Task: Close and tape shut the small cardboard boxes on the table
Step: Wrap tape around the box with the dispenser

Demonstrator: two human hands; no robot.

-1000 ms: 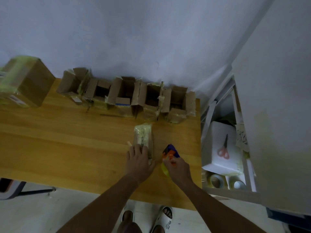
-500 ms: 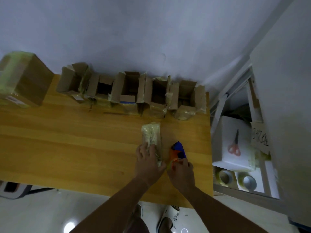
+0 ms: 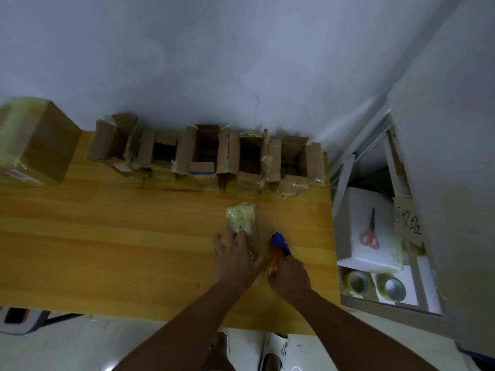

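At upper left a large taped carton [image 3: 32, 145] sits on the wooden table [image 3: 107, 250]. A row of open small boxes [image 3: 206, 156] lines the wall. At centre, the left hand [image 3: 235, 255] presses flat on a tape-wrapped small box [image 3: 241, 218]; just right, the right hand [image 3: 288, 277] grips a blue-and-orange tape dispenser [image 3: 278, 245].

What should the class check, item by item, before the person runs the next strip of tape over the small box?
1. Left hand rests on the small box, steadying it: ok.
2. Right hand grips the tape dispenser: ok.
3. Box flaps closed under tape: ok.
4. Tape end free on dispenser: cannot tell.
5. Bare table around the box: ok.
6. Open boxes in the back row taped: not ok.
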